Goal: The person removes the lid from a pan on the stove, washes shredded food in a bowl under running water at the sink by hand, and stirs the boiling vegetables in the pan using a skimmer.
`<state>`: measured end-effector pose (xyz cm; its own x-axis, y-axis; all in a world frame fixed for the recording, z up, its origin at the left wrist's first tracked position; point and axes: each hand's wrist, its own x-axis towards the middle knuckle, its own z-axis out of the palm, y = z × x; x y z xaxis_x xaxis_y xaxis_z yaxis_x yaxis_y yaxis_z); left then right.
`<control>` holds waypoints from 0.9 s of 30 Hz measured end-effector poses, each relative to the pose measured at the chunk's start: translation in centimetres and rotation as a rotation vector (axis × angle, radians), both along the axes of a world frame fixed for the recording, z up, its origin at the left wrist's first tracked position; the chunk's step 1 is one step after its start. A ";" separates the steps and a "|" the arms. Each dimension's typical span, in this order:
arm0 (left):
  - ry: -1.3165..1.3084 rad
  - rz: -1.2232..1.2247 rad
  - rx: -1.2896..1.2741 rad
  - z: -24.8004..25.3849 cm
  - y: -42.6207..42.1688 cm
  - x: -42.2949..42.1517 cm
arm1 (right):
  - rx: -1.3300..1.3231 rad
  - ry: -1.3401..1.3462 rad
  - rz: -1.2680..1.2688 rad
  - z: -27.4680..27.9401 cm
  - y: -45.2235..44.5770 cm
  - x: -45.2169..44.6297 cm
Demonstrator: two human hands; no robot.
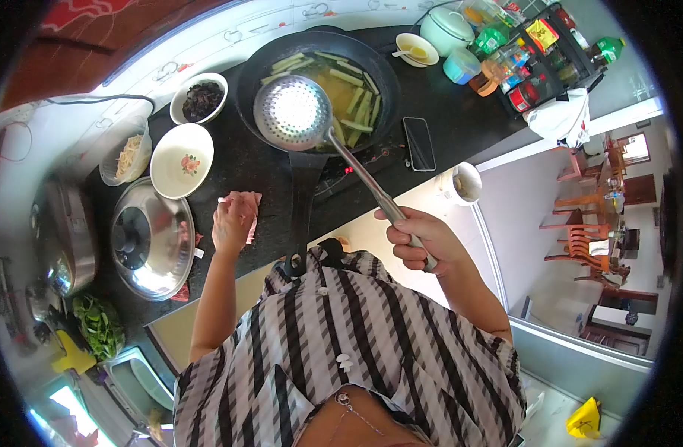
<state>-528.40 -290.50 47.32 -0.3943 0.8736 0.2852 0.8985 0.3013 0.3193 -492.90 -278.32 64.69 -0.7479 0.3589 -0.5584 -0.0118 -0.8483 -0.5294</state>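
Observation:
My right hand (425, 242) is wrapped round the metal handle of a skimmer (292, 112). The skimmer's round perforated bowl is over the left part of a black wok (245, 82). In the wok, pale green vegetable strips (356, 97) lie in a yellowish liquid, partly hidden by the skimmer. The wok's long black handle (303, 197) points toward my body. Left of that handle, my left hand (231, 220) is closed on a pink cloth (253, 216) on the dark countertop (274, 223); some of its fingertips are hidden.
Left of the wok stand a bowl of dark food (202, 102), a white flowered bowl (179, 171), a container of pale shreds (129, 159) and a steel lid (159, 257). A phone (419, 144) lies right of the wok, near a bottle rack (554, 59). Leafy greens (97, 328) are at lower left.

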 end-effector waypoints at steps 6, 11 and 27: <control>-0.011 0.020 0.055 -1.0 -0.1 0.3 | 0.161 -0.301 -0.108 0.8 -0.2 -0.1; 0.038 0.056 0.047 -1.3 -0.1 1.3 | 0.315 -0.337 -0.201 0.2 0.9 0.5; 0.055 0.126 0.201 -3.3 0.5 -0.1 | 0.926 -0.582 -0.299 -3.9 9.1 -2.0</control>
